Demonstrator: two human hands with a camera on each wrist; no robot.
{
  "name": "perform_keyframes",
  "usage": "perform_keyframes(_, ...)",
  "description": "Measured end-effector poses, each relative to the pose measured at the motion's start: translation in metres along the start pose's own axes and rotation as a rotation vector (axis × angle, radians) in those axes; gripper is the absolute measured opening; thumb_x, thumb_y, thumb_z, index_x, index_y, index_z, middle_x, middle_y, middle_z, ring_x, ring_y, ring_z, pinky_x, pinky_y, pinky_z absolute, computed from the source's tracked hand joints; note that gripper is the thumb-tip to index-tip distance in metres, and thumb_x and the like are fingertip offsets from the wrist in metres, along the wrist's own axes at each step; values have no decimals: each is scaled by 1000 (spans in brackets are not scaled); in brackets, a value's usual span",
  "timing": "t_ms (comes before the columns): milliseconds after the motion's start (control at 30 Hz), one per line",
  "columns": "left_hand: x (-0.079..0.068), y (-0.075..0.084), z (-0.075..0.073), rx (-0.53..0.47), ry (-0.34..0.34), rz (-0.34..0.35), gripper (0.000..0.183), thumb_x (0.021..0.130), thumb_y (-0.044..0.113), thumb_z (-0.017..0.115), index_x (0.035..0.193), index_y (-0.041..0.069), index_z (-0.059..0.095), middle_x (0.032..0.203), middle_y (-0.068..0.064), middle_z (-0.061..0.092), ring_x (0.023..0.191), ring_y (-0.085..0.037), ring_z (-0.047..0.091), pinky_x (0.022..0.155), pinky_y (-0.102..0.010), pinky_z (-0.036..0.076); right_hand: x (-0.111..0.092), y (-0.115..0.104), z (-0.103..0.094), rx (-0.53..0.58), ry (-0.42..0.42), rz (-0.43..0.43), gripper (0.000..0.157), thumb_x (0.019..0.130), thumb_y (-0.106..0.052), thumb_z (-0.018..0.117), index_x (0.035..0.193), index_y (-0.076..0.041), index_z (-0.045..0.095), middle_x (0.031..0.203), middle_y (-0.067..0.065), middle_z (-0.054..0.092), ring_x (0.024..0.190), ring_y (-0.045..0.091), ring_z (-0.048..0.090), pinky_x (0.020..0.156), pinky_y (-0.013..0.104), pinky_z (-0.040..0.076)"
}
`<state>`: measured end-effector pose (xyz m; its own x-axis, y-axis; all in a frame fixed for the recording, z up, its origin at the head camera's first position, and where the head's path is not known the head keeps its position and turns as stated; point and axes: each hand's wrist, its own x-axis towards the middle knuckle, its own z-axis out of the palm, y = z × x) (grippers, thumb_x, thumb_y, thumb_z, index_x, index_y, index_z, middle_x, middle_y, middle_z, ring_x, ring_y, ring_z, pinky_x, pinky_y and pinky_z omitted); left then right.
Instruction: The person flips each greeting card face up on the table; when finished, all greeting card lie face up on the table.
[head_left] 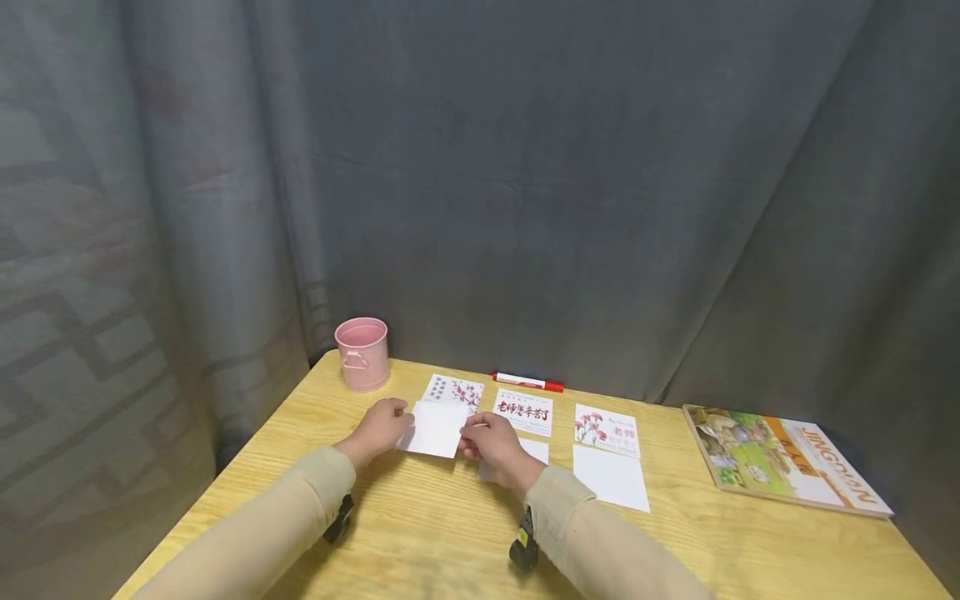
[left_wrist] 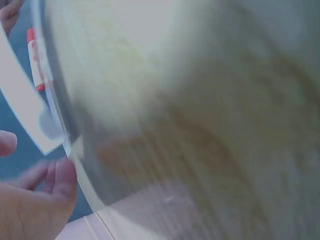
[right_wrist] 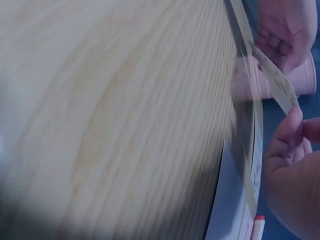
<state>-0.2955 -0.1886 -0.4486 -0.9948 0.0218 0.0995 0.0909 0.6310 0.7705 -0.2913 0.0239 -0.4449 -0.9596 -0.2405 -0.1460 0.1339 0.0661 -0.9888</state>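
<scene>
A white card (head_left: 433, 430) is raised above the table, its blank side toward the head camera. My right hand (head_left: 495, 448) pinches its right edge between thumb and fingers, and the right wrist view shows faint print on the other side of this card (right_wrist: 276, 80). At the card's left edge is my left hand (head_left: 381, 429); the left wrist view shows a gap between its thumb and fingers (left_wrist: 64, 177), near the card's corner. Behind the raised card lies a card with pink blossoms (head_left: 467, 392), partly covered.
A card with red lettering (head_left: 523, 412) lies above a blank card (head_left: 536, 451) partly hidden by my right hand. Further right are a carnation card (head_left: 607, 430) and another blank card (head_left: 611, 477). A red-and-white marker (head_left: 528, 382), pink bucket (head_left: 363, 358) and picture book (head_left: 783, 458) surround them.
</scene>
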Motion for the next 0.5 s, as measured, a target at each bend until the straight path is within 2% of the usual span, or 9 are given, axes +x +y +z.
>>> perform_keyframes(67,0,0,-1,-56,-21,-67,37,99,8,52,123,-18,62,100,-23,66,82,-28,62,78,-42,55,1,0,-3,3,5,-8,15,99,1,57,112,7,57,74,6,65,61,8,59,60,19,51)
perform_keyframes(133,0,0,-2,-130,-53,-123,36,102,9,50,125,-17,62,101,-21,67,80,-23,61,74,-37,54,2,0,-6,4,10,-14,14,99,0,57,112,6,57,74,5,65,62,8,59,60,20,51)
perform_keyframes(200,0,1,-2,-202,-73,-170,38,105,9,48,130,-18,58,108,-24,66,89,-25,64,78,-37,56,3,1,-8,7,16,-18,14,99,1,57,112,6,57,74,5,64,62,9,59,60,20,51)
perform_keyframes(333,1,2,0,-298,-57,-222,41,106,10,47,135,-19,52,127,-30,61,113,-36,62,97,-47,53,5,2,-11,18,12,-26,14,99,1,57,111,6,56,75,6,64,63,9,59,61,20,52)
perform_keyframes(500,4,3,2,-384,-44,-252,41,106,8,46,135,-20,50,126,-30,59,114,-37,58,100,-48,51,5,4,-13,6,6,-30,9,99,0,57,105,6,59,77,4,60,65,10,57,62,21,51)
